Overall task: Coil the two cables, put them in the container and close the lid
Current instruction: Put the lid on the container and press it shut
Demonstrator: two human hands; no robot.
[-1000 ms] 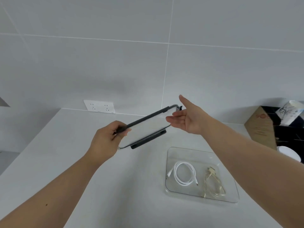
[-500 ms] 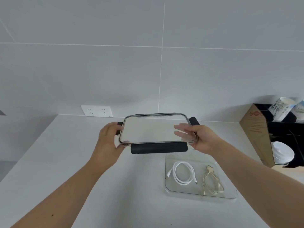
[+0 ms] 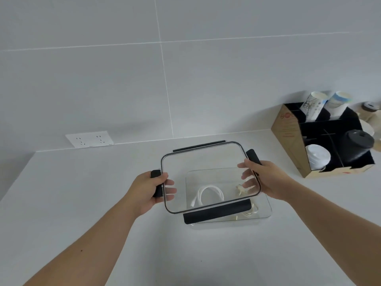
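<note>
I hold a clear rectangular lid [image 3: 206,174] with black clip flaps level in the air, just above and left of the clear container [image 3: 266,211] on the white counter. My left hand [image 3: 147,190] grips the lid's left edge at a black flap. My right hand [image 3: 266,180] grips its right edge. Seen through the lid, a coiled white cable [image 3: 208,194] lies in the container's left half. A coiled cream cable [image 3: 246,212] lies in its right half, partly hidden by the lid's front flap.
A cardboard organiser box [image 3: 288,139] with paper cups and black lids stands at the back right of the counter. A white wall socket [image 3: 89,139] sits low on the tiled wall at the left. The counter's left edge runs diagonally at far left.
The lid went from tilted on edge to level, with both hands now on its sides. It has come down and to the right, and now overlaps the container.
</note>
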